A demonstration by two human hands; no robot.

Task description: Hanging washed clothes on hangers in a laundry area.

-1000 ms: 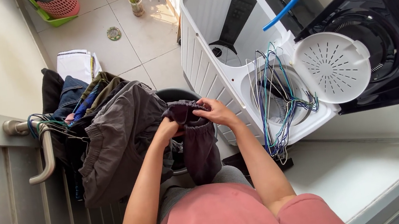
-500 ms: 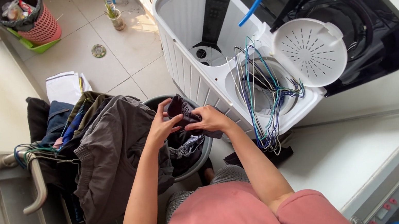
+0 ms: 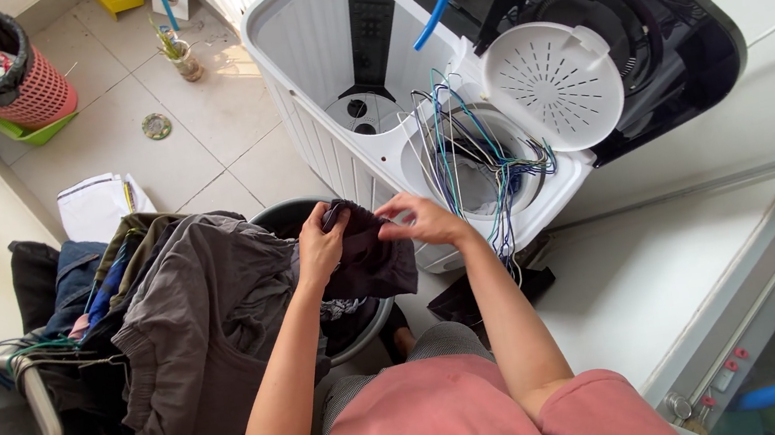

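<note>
Both the left hand (image 3: 319, 247) and the right hand (image 3: 420, 221) are gripping the dark garment (image 3: 368, 261), now bunching it shorter above the grey basin (image 3: 363, 327) than moments earlier.

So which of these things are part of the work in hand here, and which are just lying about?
In hand:
- left hand and right hand, both gripping the dark purple cloth garment
- dark round plastic basin beneath it
- bundle of thin wire hangers on the white twin-tub washing machine

Lying about:
- pink mesh waste bin
- grey trousers on the railing
- white folded papers
</note>
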